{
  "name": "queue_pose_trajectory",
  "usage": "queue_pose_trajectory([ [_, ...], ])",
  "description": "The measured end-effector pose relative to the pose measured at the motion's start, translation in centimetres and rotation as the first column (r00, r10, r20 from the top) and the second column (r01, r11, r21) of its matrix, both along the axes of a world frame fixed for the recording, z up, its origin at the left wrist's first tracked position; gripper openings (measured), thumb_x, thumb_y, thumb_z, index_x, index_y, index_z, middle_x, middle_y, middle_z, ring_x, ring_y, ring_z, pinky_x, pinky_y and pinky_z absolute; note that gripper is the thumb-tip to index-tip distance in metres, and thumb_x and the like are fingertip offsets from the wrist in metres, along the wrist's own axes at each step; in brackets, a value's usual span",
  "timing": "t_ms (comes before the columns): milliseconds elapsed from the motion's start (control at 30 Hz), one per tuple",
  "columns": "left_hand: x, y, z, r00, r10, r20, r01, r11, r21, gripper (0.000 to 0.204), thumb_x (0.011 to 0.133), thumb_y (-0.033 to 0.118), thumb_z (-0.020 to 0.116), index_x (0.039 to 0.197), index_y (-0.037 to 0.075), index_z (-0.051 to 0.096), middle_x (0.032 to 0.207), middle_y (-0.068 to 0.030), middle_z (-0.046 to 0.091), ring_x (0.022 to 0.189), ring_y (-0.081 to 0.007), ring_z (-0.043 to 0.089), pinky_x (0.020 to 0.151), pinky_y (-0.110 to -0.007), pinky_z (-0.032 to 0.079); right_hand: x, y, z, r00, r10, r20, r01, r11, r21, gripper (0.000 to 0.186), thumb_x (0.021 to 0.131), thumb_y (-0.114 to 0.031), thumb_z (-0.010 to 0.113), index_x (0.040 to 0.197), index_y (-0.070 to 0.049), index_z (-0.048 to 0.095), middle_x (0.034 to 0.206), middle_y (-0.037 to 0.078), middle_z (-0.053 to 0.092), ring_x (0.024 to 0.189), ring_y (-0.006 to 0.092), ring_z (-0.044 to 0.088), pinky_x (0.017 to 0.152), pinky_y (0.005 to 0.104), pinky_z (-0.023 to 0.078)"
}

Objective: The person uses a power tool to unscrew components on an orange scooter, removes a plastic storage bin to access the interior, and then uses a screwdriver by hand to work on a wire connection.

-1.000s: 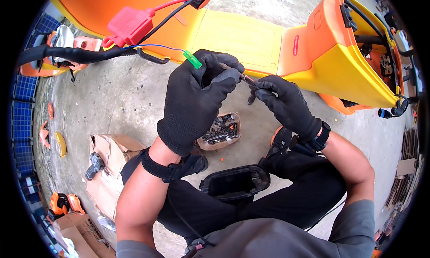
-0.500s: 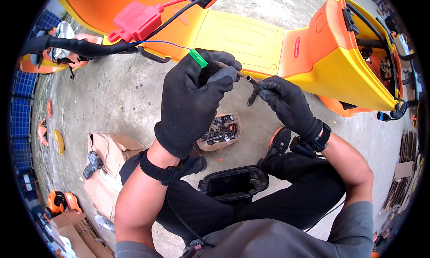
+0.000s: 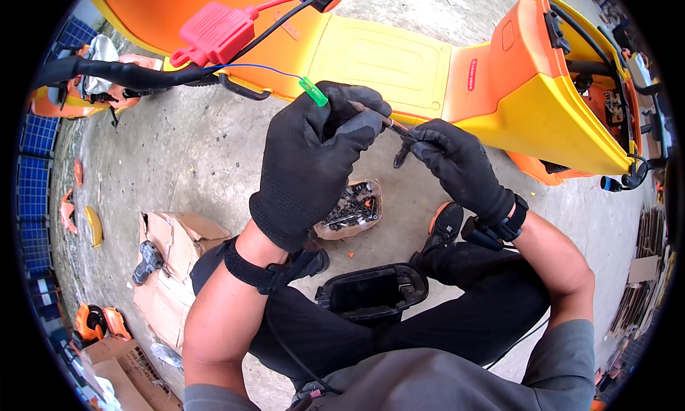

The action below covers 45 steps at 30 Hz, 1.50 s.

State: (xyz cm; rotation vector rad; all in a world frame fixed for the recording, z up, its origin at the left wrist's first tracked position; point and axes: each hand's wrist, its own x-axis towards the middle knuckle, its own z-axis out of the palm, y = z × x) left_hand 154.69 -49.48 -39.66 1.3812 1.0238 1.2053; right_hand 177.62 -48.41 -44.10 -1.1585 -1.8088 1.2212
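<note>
In black gloves, both my hands are raised in front of the scooter, fingertips close together. My left hand point(image 3: 307, 154) is closed in a pinch on a thin brown wire-like piece point(image 3: 371, 112). My right hand point(image 3: 457, 161) pinches a thin dark tube-like lead point(image 3: 404, 130); its tip meets the brown piece between the hands. Whether one sits inside the other I cannot tell. A green connector sleeve point(image 3: 313, 92) on a thin blue wire point(image 3: 264, 67) rests against the back of my left hand. Beside it hangs a red fuse holder point(image 3: 216, 36) on a thick black cable point(image 3: 118, 71).
Behind my hands stands the orange and yellow scooter body point(image 3: 378, 58). Below lie a box of small screws point(image 3: 349, 229) and a black plastic bin point(image 3: 371, 312) between my legs. A power drill point(image 3: 148, 261) lies on flattened cardboard point(image 3: 160, 297) at left.
My left hand has shifted slightly right, bringing the brown piece against the tip of the dark lead. The right hand has barely moved.
</note>
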Motion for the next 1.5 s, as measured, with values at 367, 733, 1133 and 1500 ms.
queue_pose_trajectory([
  [367, -0.2, 0.2, -0.3, 0.992, -0.003, 0.124, 0.007, 0.999, -0.035, 0.017, 0.098, 0.012, 0.062, 0.106, -0.002, 0.062, 0.102, -0.0149, 0.071, 0.089, -0.0203, 0.070, 0.080, -0.033, 0.058, -0.1, -0.5, 1.9, 0.997, -0.051, 0.060, 0.045, 0.994, 0.096, 0.010, 0.094, -0.007, 0.065, 0.102, -0.001, 0.065, 0.074, 0.003, 0.060, 0.065, 0.0095, 0.053, 0.061, 0.0274, 0.047],
  [733, -2.5, 0.6, 1.5, 0.985, -0.133, 0.106, 0.154, 0.962, -0.227, 0.018, 0.093, 0.009, 0.064, 0.106, -0.003, 0.061, 0.092, -0.0133, 0.070, 0.080, -0.0159, 0.070, 0.069, -0.027, 0.057, -0.1, -0.5, 2.7, 0.980, -0.054, 0.192, -0.009, 0.950, 0.311, 0.012, 0.092, -0.011, 0.069, 0.097, -0.002, 0.064, 0.067, 0.010, 0.059, 0.054, 0.0197, 0.053, 0.055, 0.0315, 0.045],
  [1133, -2.0, 0.3, 1.1, 0.975, -0.200, -0.097, 0.175, 0.959, -0.221, 0.026, 0.093, 0.007, 0.060, 0.117, -0.003, 0.066, 0.092, -0.0070, 0.067, 0.074, -0.0114, 0.062, 0.067, -0.026, 0.052, 0.8, -0.1, 3.2, 0.952, -0.040, 0.303, -0.086, 0.917, 0.389, 0.011, 0.089, -0.012, 0.069, 0.096, -0.004, 0.065, 0.075, 0.014, 0.065, 0.065, 0.0292, 0.065, 0.059, 0.0364, 0.050],
  [1500, -2.4, -0.1, 0.2, 0.769, -0.130, -0.625, 0.255, 0.960, 0.114, 0.014, 0.093, 0.010, 0.062, 0.094, -0.002, 0.068, 0.068, -0.0105, 0.061, 0.056, -0.0165, 0.055, 0.056, -0.031, 0.045, 1.0, -0.4, 3.6, 0.887, -0.010, 0.461, -0.217, 0.873, 0.438, 0.007, 0.087, -0.010, 0.068, 0.092, -0.007, 0.065, 0.074, 0.013, 0.064, 0.065, 0.0319, 0.063, 0.059, 0.0391, 0.049],
])
